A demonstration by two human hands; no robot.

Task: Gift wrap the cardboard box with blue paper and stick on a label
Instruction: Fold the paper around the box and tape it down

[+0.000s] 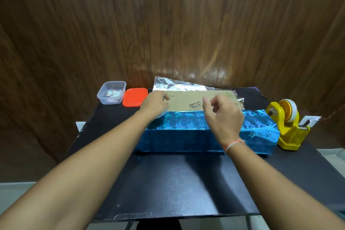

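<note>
The long cardboard box lies across the black table. Blue shiny paper covers its near side and the front strip of its top. The far part of the sheet stands up behind the box, silver underside facing me. My left hand rests on the box's left end, bent fingers pressing on the bare cardboard by the paper's edge. My right hand hovers over the middle of the box, fingers loosely curled, thumb apart from them. I see nothing in it.
A yellow tape dispenser stands just right of the box. At the back left are a clear plastic tub holding small labels and its orange lid. A wood-panel wall rises right behind the table.
</note>
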